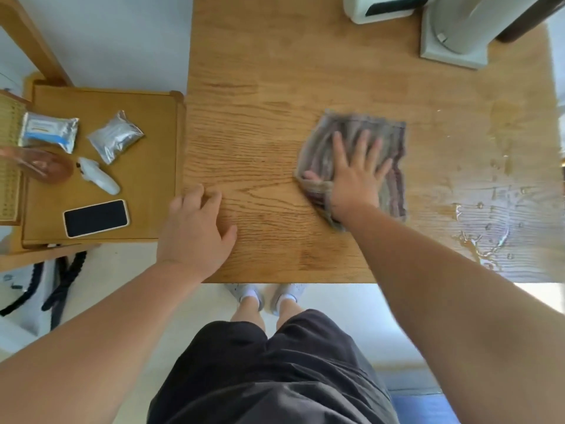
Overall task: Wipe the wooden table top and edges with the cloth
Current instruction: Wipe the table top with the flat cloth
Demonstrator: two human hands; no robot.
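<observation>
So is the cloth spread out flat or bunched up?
Mostly spread flat: the cloth lies open under the right hand, only its corner by the thumb is bunched.

grey-brown striped cloth (pixel 354 133), honey-brown grained table (pixel 275 71)

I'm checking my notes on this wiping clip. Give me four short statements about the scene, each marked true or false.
1. The right hand presses on the cloth, fingers spread. True.
2. The left hand also touches the cloth. False: it rests on the bare table, apart from the cloth.
3. Water lies on the table to the right of the cloth. True.
4. The cloth hangs over the near edge. False: it lies wholly on the top.
</observation>
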